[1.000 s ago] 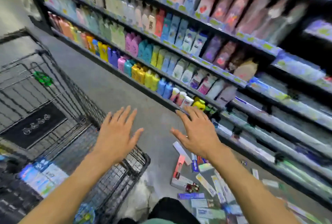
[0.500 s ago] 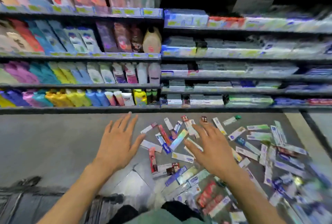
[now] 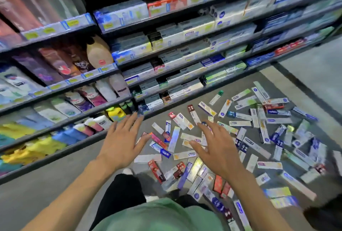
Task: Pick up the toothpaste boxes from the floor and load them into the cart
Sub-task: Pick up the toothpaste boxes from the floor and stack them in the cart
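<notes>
Overhead, the head view looks down on a store aisle. Shelving (image 3: 166,75) runs diagonally across the upper half: bottles (image 3: 77,101) of soaps and lotions fill the left bays, stacked cartons (image 3: 185,32) the right bays. Its lowest shelf edge borders the grey floor (image 3: 46,184) just beyond the fingertips.

Toothpaste boxes (image 3: 240,134) lie scattered flat on the floor in a loose field — from below the left hand (image 3: 121,143) out to the right edge of the view. Some overlap; others lie apart on bare floor. Their long axes point every way, with no shared heading. One red box (image 3: 156,170) near the centre lies with its long axis running toward the viewer and to the right.

Both hands are held palm down above the boxes, fingers straight and spread wide, holding nothing. The right hand (image 3: 218,153) covers several boxes beneath it; whether either hand touches a box cannot be told.

A green shirt (image 3: 162,217) and dark trousers (image 3: 122,193) — the person's own — hide the nearest floor. Motion blur smears the shelf labels and the boxes at far right, so no print is legible. No cart shows in this view.
</notes>
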